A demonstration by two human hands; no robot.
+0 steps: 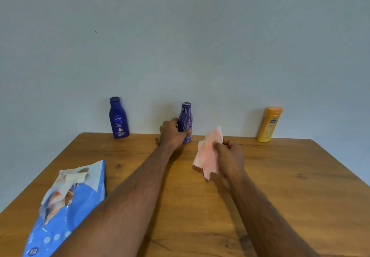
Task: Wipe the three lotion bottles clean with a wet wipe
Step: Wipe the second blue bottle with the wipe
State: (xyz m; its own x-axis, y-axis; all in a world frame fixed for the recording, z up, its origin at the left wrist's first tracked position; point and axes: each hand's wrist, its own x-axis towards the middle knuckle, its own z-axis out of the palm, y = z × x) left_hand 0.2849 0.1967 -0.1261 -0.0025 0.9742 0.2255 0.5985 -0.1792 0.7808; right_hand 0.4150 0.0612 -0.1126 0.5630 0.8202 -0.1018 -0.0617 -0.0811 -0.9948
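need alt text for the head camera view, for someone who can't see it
A person's left hand grips the middle purple patterned bottle while the right hand holds a crumpled pinkish wet wipe. A dark blue bottle and a yellow bottle stand on the wooden table.

Both bare forearms extend forward from the lower edge of the view, converging slightly toward the far side. Left hand (173, 133): back of the hand upward, fingers and thumb curled round the lower body of the purple bottle (186, 120). Right hand (230, 154): just right of the left and slightly nearer the viewer, fingers bunched, pinching a crumpled wet wipe (208, 152) that hangs below the knuckles
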